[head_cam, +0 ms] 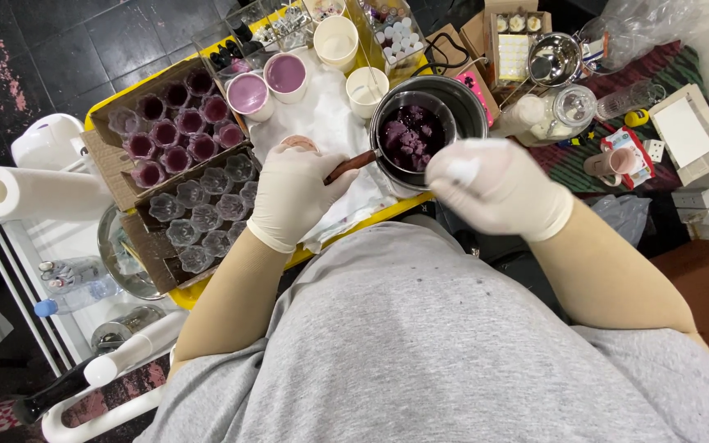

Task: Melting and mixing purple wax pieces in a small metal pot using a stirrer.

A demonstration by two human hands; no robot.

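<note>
We see the white-gloved left hand (pixel 290 197) with its grip closed on the brown wooden handle (pixel 349 166) of the small metal saucepan holding dark purple lumps (pixel 412 135), on the yellow surface (pixel 387 211). White-gloved right hand (pixel 494 187) hovers blurred beside the pan rim; can't tell its grip.

Off to the side, a paper towel roll (pixel 30 193) lies by cardboard trays of purple-filled cups (pixel 176 123) and clear empty ones (pixel 203 217), white cups (pixel 336 39) behind, glass jar (pixel 572 105) far right
</note>
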